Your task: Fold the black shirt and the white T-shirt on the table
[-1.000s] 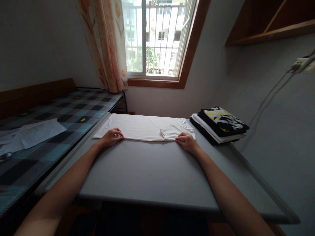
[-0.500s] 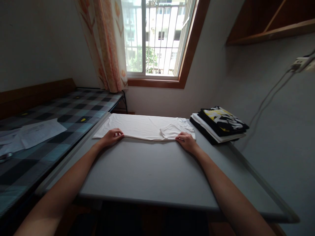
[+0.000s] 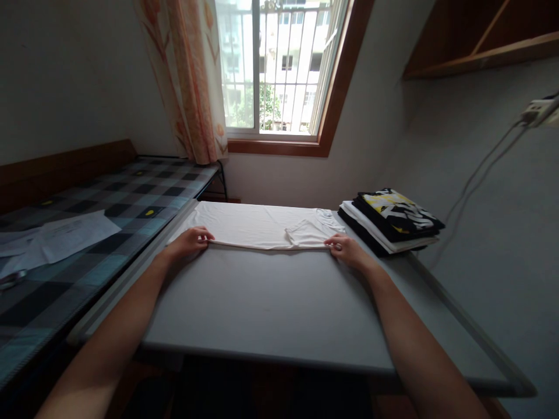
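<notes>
My L hand (image 3: 188, 242) & R hand (image 3: 348, 251), half curled, touch the white shirt (image 3: 248, 224) edge; pinching? Can't tell from here. I'd tug v. gently, evenly.

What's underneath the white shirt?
The white shirt lies on the grey table, which shows in front of its near edge; whatever the cloth itself covers cannot be seen.

a bedroom: bed (image 3: 102, 198), curtain (image 3: 192, 87), window (image 3: 286, 73)

Daylight glares through the brown-framed, barred glass window (image 3: 283, 70) at top centre, while around me the frame's corners look dim and stretched
</notes>
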The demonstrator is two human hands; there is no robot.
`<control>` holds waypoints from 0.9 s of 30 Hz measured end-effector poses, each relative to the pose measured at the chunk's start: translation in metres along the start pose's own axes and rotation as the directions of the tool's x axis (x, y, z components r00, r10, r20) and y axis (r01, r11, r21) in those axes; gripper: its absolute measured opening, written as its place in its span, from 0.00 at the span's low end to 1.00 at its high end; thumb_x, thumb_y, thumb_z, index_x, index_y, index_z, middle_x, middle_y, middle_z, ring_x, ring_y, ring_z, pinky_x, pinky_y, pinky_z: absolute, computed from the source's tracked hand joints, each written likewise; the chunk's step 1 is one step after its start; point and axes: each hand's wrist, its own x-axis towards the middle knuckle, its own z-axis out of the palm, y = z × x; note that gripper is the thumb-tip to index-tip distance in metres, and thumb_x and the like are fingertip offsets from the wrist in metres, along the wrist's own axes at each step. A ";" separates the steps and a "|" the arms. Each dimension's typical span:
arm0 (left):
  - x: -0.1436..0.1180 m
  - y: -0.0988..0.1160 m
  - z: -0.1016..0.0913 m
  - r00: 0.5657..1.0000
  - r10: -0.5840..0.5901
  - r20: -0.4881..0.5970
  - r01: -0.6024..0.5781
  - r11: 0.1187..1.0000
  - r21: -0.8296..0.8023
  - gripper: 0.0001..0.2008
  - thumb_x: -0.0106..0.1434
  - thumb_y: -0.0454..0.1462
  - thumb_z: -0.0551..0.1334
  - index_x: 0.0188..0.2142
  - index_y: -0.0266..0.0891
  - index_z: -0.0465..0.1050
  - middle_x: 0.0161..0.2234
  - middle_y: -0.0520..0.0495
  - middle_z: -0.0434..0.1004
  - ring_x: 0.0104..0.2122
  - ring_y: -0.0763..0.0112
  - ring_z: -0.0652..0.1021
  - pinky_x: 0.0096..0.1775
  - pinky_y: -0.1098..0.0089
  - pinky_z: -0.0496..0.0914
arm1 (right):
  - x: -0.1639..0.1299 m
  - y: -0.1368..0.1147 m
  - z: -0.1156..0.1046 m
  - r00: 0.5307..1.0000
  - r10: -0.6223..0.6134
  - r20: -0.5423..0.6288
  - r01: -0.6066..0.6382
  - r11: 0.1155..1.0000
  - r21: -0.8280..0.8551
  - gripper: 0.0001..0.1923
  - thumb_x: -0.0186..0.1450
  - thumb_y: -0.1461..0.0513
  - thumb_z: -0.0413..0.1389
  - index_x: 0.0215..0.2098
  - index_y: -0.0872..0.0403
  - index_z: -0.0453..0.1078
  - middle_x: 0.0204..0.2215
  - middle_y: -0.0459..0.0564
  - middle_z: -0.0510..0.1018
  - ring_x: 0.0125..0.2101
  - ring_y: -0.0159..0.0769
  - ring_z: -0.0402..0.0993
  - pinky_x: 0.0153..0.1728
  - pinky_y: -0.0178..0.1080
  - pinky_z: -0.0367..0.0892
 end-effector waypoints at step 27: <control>-0.003 -0.029 -0.020 0.585 -0.446 -0.678 0.061 0.857 -0.511 0.09 0.52 0.42 0.60 0.32 0.41 0.70 0.35 0.45 0.79 0.40 0.60 0.77 0.45 0.60 0.72 | -0.006 0.031 -0.016 0.966 0.172 -0.195 -0.129 0.969 0.212 0.15 0.60 0.55 0.54 0.38 0.54 0.77 0.39 0.55 0.80 0.38 0.43 0.76 0.43 0.45 0.70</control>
